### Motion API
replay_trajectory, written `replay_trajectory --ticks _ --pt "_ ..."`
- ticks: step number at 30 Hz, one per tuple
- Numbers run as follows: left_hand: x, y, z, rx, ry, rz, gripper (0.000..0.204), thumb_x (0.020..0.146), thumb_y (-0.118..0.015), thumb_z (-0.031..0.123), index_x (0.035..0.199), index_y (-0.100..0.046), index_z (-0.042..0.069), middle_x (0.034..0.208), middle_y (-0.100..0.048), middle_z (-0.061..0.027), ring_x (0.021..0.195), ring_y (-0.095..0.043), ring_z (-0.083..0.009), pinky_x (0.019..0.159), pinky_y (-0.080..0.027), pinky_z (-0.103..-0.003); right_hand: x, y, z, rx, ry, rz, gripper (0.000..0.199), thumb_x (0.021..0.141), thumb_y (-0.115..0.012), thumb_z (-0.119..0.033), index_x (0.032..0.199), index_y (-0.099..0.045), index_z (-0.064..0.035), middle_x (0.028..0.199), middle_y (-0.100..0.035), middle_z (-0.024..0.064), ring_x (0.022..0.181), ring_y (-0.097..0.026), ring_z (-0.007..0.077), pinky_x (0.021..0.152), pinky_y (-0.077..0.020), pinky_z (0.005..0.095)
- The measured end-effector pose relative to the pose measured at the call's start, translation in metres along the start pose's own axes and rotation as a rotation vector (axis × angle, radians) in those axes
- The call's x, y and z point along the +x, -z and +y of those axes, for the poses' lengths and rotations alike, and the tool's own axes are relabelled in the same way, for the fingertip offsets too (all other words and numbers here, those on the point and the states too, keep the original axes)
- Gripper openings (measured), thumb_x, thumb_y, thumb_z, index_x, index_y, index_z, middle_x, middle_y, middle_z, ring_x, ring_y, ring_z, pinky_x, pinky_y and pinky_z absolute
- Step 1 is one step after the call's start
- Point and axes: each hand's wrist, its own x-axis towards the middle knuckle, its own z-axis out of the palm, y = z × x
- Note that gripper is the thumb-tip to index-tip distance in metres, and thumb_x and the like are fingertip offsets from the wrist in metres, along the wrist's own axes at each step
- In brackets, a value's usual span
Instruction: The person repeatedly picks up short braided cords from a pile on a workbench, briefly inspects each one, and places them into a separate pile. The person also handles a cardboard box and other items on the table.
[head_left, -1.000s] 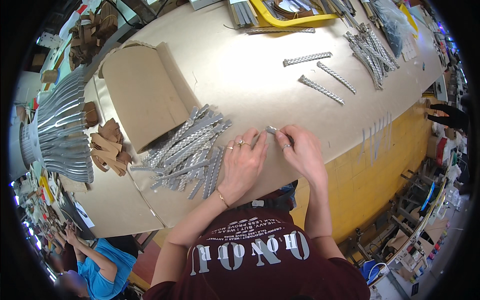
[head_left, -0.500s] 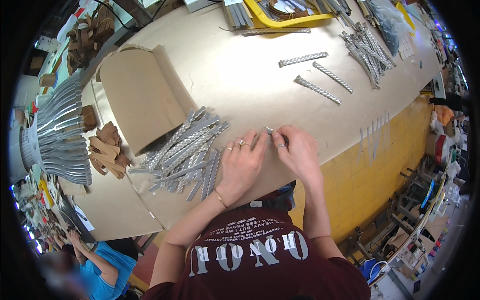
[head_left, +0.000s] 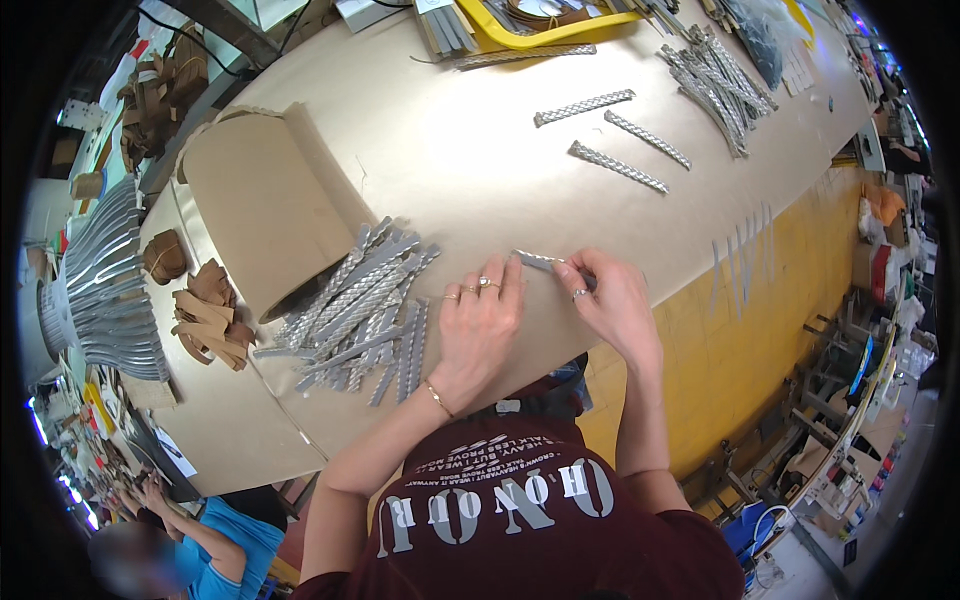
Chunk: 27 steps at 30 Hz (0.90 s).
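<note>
One narrow strip (head_left: 537, 259) between the two hands, low over or on the table (head_left: 450, 180), near its front edge; silvery plait along the far side, flat grey on the near side; slightly aslant. Right hand (head_left: 612, 303) has its end pinched between thumb and fingers; left hand (head_left: 484, 318) has fingertips at the other end, whether gripping or just steadying, cannot tell.

Left of the hands, a loose heap (head_left: 355, 310), plaited shiny faces mixed with matt grey, wavy-edged ones; beside it a stiff brown sheet (head_left: 265, 205) curled into an arch, and limp brown scraps (head_left: 213, 315).

Strip's right end hidden under fingers; heap's lower layers covered; yellow tray (head_left: 530, 40) cut off at top.
</note>
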Motion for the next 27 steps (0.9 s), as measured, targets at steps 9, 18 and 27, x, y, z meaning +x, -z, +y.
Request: replay_trajectory --ticks 9,18,27 --pt "0.001 0.003 -0.001 0.063 -0.051 -0.032 0.032 0.09 -0.066 0.024 0.119 -0.066 0.009 0.107 -0.063 -0.0053 0.078 -0.06 -0.0196 0.07 -0.046 -0.034 0.005 0.001 0.0 -0.073 -0.037 -0.065 0.023 0.094 -0.063 -0.024 0.086 -0.066 -0.0026 0.078 -0.067 0.0175 0.073 -0.064 0.0372 0.067 -0.0481 0.0448" --pt "-0.006 0.001 0.004 0.022 -0.058 -0.12 0.043 0.093 -0.063 0.023 0.131 -0.057 0.002 0.13 -0.056 -0.0122 0.121 -0.053 -0.0257 0.098 -0.041 -0.041 0.005 -0.005 0.004 -0.145 0.029 -0.007 0.018 0.092 -0.065 -0.021 0.088 -0.066 -0.0031 0.076 -0.066 0.0164 0.067 -0.063 0.033 0.064 -0.0479 0.0421" --pt "-0.012 -0.014 0.018 -0.138 -0.068 -0.278 0.064 0.097 -0.056 0.033 0.147 -0.037 -0.002 0.154 -0.035 -0.0198 0.144 -0.034 -0.0303 0.119 -0.027 -0.044 0.003 -0.008 0.007 -0.118 0.058 0.039 0.02 0.092 -0.066 -0.021 0.087 -0.065 -0.0009 0.076 -0.066 0.0175 0.065 -0.063 0.0347 0.061 -0.0478 0.0422"
